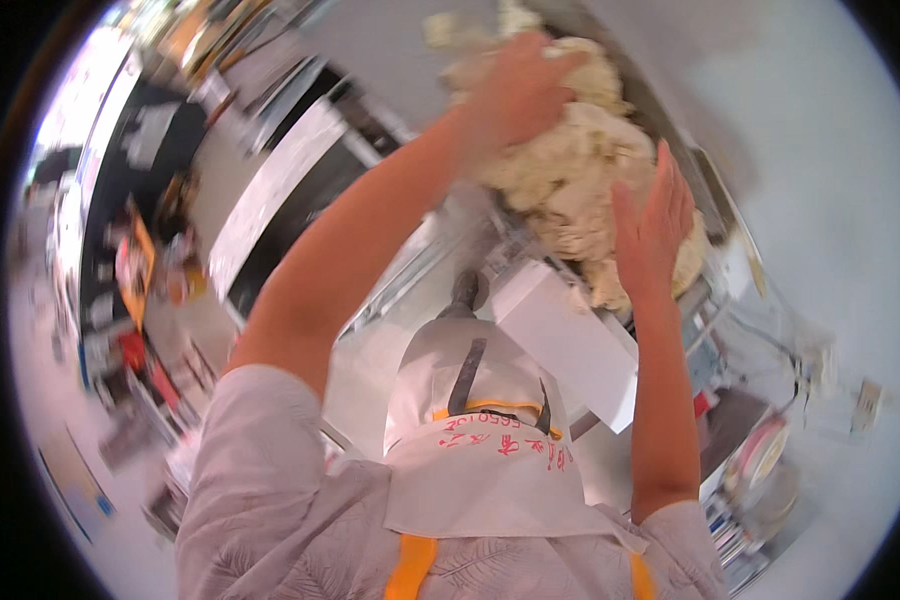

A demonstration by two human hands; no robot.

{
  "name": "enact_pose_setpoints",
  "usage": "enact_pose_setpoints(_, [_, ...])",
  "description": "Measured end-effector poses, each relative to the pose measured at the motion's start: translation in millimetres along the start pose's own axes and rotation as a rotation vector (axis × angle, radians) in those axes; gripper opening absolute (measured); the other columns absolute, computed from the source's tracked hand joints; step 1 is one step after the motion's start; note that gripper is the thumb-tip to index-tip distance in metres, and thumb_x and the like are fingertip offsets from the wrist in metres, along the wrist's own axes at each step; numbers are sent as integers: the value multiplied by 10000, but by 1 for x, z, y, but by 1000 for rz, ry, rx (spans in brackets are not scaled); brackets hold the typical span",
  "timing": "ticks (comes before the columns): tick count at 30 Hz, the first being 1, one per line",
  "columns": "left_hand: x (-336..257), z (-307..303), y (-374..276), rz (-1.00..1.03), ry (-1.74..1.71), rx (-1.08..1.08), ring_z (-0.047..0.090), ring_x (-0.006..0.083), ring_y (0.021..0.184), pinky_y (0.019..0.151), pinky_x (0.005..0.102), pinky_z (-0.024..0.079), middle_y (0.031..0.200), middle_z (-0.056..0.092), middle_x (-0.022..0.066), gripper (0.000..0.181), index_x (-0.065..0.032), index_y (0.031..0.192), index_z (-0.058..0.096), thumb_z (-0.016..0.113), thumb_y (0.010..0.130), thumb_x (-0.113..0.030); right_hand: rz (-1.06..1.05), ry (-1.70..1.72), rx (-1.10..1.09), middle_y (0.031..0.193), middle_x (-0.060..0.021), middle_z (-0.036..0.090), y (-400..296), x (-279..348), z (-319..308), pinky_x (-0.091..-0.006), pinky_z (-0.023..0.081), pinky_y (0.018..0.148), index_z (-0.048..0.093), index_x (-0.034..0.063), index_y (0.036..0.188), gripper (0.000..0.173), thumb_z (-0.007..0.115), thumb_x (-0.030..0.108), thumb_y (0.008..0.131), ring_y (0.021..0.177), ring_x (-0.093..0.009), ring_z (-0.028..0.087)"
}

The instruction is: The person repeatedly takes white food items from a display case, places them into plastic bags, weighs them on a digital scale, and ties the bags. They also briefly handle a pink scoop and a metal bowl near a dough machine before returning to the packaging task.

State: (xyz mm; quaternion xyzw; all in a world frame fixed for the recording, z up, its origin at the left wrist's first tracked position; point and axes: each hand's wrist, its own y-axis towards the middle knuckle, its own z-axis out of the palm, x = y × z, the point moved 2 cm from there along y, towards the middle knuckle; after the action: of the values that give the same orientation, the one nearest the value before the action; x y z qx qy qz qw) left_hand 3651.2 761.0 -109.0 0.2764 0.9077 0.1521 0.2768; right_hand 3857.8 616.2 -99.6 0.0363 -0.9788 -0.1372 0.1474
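A large, lumpy mass of pale dough (562, 176) lies before me against the wall side, its surface torn and folded. My left hand (521, 90), blurred, reaches across to the far part of the dough, fingers over its top; whether they grip it I cannot make out. Nearer to me, my right hand (654, 225) is held upright along the dough's right side, thumb apart from the fingers and nothing grasped. Past my left hand, smaller pale lumps (446, 30) appear blurred. What supports the dough is mostly hidden beneath it.
A white box-shaped panel (570, 337) juts out below the dough. On the right rise a pale wall (832, 150) and a socket (866, 405) near cables. Left stands a metal-topped unit (277, 195). My white apron (487, 480) bears red writing.
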Motion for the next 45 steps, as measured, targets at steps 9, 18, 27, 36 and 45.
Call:
enact_pose_setpoints(9, [-145,-98,-201,-388,-398,-576,526,412,1188,1035,475,439,1213,578,186,342,-75,1267,643,646,925,-49,4,-146,66,1676,-256,289,-29,-9,6,-503,296,1235,289,-4,1624,707,515,398,1088,1552,-404,282])
enact_pose_setpoints(18, [-210,-90,-761,-1609,-312,-290,709,205,747,701,366,580,855,737,106,155,-6,996,746,764,848,-47,-191,327,-208,1200,-167,687,-137,137,-27,-416,520,973,646,1,1298,359,728,160,987,1088,-313,660])
enact_pose_setpoints(27, [-154,-101,-1040,-2281,-523,-765,702,157,665,620,315,594,793,736,88,111,2,934,733,703,894,-97,-659,883,963,1054,-129,744,-407,546,142,-336,541,885,721,30,1184,226,706,89,966,937,-228,704])
enact_pose_setpoints(36, [130,-48,-1356,-2097,-1044,-1481,689,198,772,726,352,591,891,703,82,121,-43,996,671,706,901,-108,-1229,418,911,1216,-245,671,-568,891,614,-504,492,1014,636,-5,1270,406,667,1,865,1182,-441,601])
enact_pose_setpoints(45, [348,-114,-1460,-1563,-1497,-1878,710,289,987,917,454,615,1140,695,171,402,90,1242,604,737,942,-142,-1824,-292,758,1339,-109,639,-648,1076,804,-529,433,1062,579,88,1382,490,620,91,894,1316,-325,528])
